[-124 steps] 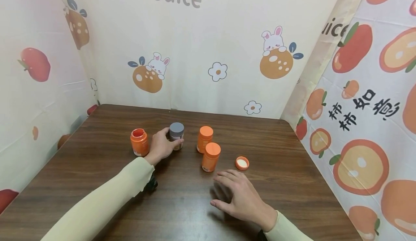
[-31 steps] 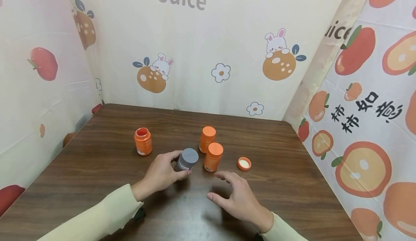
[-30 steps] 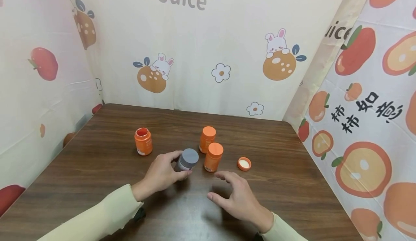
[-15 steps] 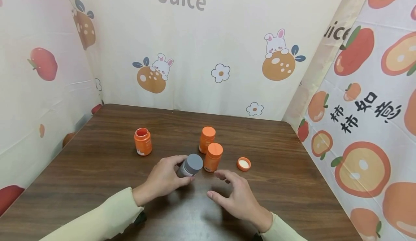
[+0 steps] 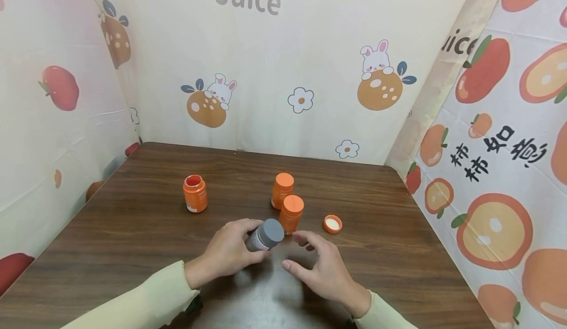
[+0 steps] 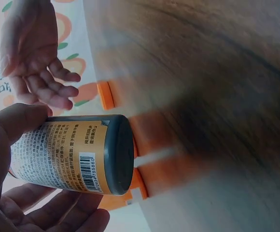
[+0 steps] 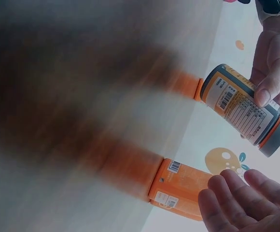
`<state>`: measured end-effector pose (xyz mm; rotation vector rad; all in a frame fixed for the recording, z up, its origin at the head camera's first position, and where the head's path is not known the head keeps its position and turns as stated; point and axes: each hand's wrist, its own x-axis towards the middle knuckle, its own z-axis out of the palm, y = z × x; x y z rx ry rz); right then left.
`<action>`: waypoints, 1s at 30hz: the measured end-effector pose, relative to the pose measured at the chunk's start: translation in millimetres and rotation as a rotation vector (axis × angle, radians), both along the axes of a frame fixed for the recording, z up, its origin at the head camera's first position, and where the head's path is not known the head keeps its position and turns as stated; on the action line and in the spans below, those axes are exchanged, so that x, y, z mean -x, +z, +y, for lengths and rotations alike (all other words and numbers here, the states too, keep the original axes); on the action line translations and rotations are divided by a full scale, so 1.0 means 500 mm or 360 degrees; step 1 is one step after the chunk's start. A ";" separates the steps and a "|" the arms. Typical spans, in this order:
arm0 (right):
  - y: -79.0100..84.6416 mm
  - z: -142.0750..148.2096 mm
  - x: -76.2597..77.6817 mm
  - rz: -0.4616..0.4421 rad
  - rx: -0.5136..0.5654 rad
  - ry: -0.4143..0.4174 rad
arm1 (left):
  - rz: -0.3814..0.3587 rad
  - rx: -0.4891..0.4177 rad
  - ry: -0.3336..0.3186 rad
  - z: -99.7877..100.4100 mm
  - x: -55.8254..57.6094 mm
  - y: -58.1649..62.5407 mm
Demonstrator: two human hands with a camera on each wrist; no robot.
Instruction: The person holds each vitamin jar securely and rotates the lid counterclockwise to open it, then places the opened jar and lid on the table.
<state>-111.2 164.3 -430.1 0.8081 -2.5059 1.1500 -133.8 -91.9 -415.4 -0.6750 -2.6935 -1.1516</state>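
My left hand (image 5: 230, 251) grips a grey supplement bottle (image 5: 258, 240) round its body, raised off the table and tilted so its grey cap leans right. Its printed label and barcode face the left wrist camera. My right hand (image 5: 325, 272) holds nothing; its fingers are loosely bent, thumb apart, facing the bottle from the right. Just beyond that hand's fingertips stands an orange bottle (image 5: 291, 215) with its cap on. Another capped orange bottle (image 5: 282, 191) is right behind it.
An uncapped orange jar (image 5: 195, 196) stands at the left on the brown wood table (image 5: 133, 220). An orange lid (image 5: 332, 224) lies inside-up on the right. Fruit-print cloth (image 5: 266, 48) hangs behind and at both sides.
My left hand has lifted the grey bottle from its spot by the orange bottles, brought it nearer and rightward, and tilted it more. My right hand has hardly moved.
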 end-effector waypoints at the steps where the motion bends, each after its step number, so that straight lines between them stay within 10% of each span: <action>1: 0.000 -0.001 0.000 0.0004 0.0010 0.0006 | -0.0010 0.0003 -0.0006 0.002 -0.001 0.001; 30: 0.000 -0.017 -0.005 -0.0082 0.0261 0.0058 | 0.0089 0.0215 -0.0156 0.044 -0.021 0.000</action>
